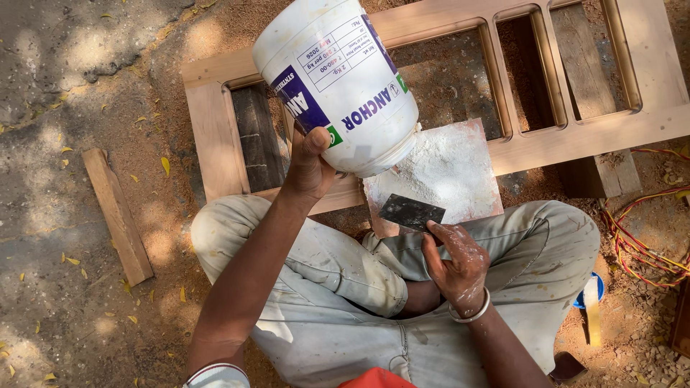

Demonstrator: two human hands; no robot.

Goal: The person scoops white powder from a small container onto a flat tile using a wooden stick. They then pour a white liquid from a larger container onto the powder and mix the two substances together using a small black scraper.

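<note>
**A:** What sits nearest the camera?

**B:** A person cross-legged on sawdust ground, in pale trousers (pixel 338 287). The right hand (pixel 456 262), dusted white, is closed on a thin dark scraper (pixel 411 211), pinched by its near edge. The blade lies flat, pointing away and to the left.

**A:** And the other hand?

**B:** The left hand (pixel 310 164) is raised, gripping a white tub (pixel 336 82) from below. The tub is tipped, its long axis slanting from upper left down to lower right, mouth down.

**A:** Where does the mouth point?

**B:** At a flat board (pixel 483 202) on the person's knees, carrying a heap of white powder (pixel 442 167). The mouth is just above the heap's left edge; the scraper rests on the board's near side, so the right hand is nearer the powder.

**A:** What lies beyond?

**B:** A wooden door frame (pixel 575 136) lying flat, with open panels. A loose plank (pixel 117 214) lies left; red and yellow wires (pixel 647 244) trail right.
</note>
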